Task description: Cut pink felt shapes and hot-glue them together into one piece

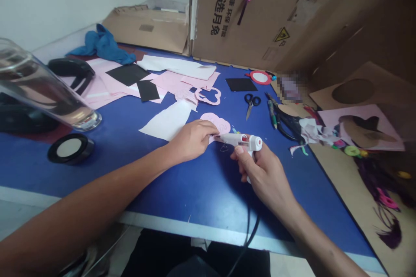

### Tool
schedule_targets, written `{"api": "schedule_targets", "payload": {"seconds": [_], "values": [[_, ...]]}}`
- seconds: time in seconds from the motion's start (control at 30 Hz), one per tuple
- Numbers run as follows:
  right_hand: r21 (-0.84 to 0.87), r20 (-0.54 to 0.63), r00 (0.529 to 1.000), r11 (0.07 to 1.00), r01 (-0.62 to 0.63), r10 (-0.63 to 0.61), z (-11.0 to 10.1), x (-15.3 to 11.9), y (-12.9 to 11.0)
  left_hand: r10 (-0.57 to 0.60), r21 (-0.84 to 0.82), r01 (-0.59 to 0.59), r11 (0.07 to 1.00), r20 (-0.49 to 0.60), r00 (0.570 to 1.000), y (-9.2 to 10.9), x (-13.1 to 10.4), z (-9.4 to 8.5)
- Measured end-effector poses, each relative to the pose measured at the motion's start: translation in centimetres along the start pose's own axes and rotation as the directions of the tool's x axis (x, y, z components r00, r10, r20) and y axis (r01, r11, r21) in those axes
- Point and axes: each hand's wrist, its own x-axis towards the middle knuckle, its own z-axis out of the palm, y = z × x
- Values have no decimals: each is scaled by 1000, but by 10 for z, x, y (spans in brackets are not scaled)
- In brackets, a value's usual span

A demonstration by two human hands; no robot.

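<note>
My right hand (256, 164) is wrapped round a white glue gun (238, 140), whose tip points left. That tip is at the lower edge of a pink paper cutout (216, 122) lying on the blue table (195, 190). My left hand (195, 138) has its fingers pinched at the cutout's lower left edge, close to the gun's tip. What its fingertips hold is partly hidden by the fingers. A white paper piece (169, 121) lies just left of the cutout, and a pink cut-out frame (209, 96) lies behind it.
Scissors (251, 104), pliers (286, 121) and a black card (241, 84) lie behind and right. At left stand a tilted-looking clear bottle (52, 91) and a round black container (69, 148). Pink sheets (172, 81) and a blue cloth (104, 45) lie behind; cardboard (247, 17) rises at the back.
</note>
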Motion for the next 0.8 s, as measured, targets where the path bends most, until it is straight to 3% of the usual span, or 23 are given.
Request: {"api": "schedule_targets", "payload": {"seconds": [0.8], "values": [[-40,-1,1000,999,-7,7,2,1,2,14,3,-14,1000,-3,1000,-1,-1,1]]}}
